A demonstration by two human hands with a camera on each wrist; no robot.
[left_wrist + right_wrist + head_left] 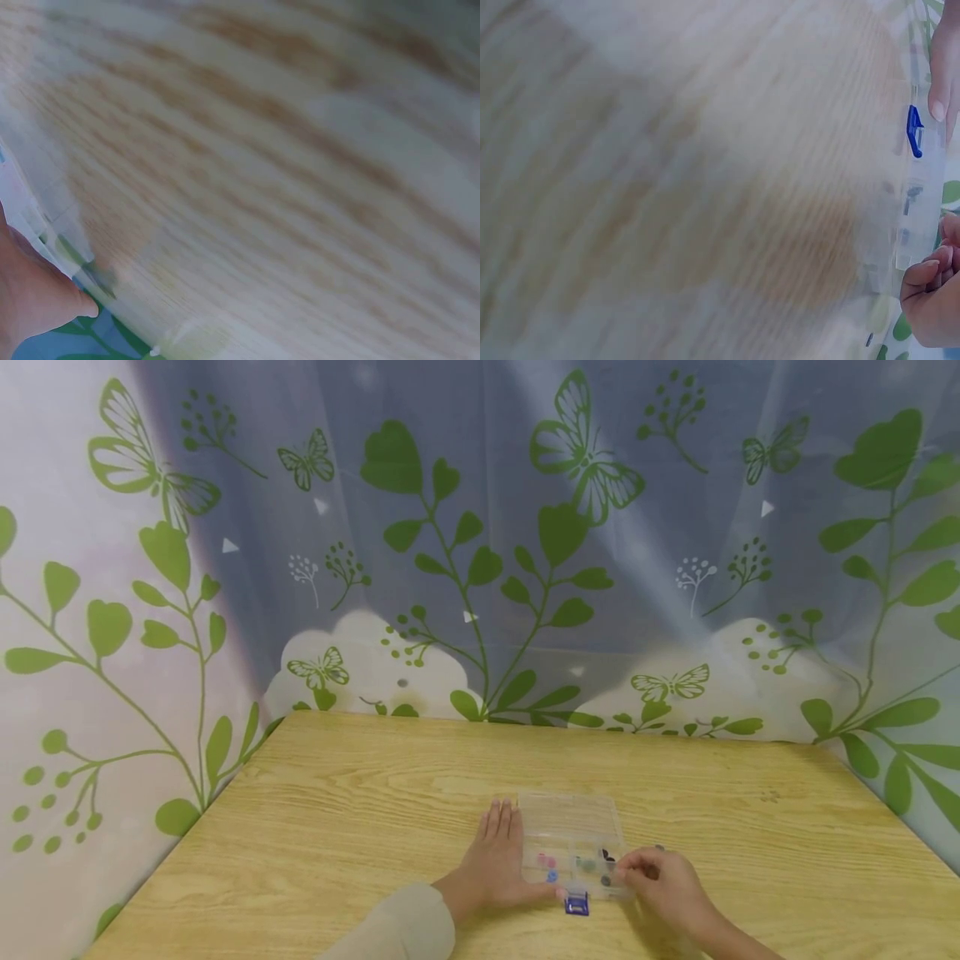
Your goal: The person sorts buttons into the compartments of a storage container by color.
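A clear plastic compartment box [558, 887] sits on the table with its transparent lid [570, 814] raised at the back. Pink pieces [546, 861], a blue piece [552, 877], greenish pieces [587, 864] and dark pieces [606, 880] lie in separate compartments. A blue latch [577, 904] is at its front edge. My left hand [495, 864] lies along the left side, fingers straight, thumb reaching the front edge. My right hand [667, 885] has curled fingers, with the tips together at the right compartments; whether they pinch a small piece is hidden.
The box stands on a wood-grain table [360, 802]. A small dark piece [660, 847] shows just behind the right hand. Behind the table hangs a curtain [495, 552] with green leaves and butterflies.
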